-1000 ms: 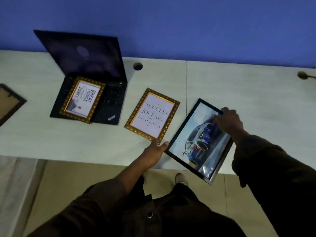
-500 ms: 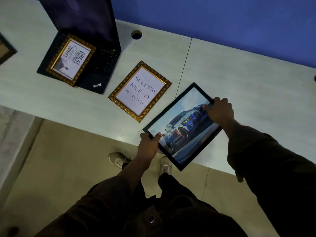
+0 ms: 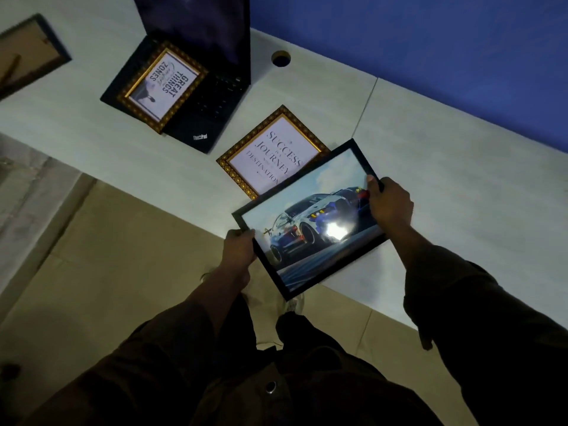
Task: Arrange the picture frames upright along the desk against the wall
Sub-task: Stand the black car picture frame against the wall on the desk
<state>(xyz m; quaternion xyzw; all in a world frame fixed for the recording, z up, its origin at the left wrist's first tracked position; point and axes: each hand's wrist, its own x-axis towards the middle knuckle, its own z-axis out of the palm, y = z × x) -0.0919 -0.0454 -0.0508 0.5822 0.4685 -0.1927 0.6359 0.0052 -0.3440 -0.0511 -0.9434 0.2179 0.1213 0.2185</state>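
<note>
Altogether four frames, two gold ones (image 3: 162,86) (image 3: 270,152) flat, both hands (image 3: 238,249) (image 3: 388,204) in firm grip on black car frame (image 3: 310,219).

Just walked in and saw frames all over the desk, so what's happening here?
A person is holding the black-framed car picture in both hands, left hand on its left edge, right hand on its right edge, lifted off the desk. Nothing stands against the blue wall yet. The gold "Success" frame lies flat on the desk, the gold "Great Things" frame lies on the open laptop, and another frame lies face down at far left.
</note>
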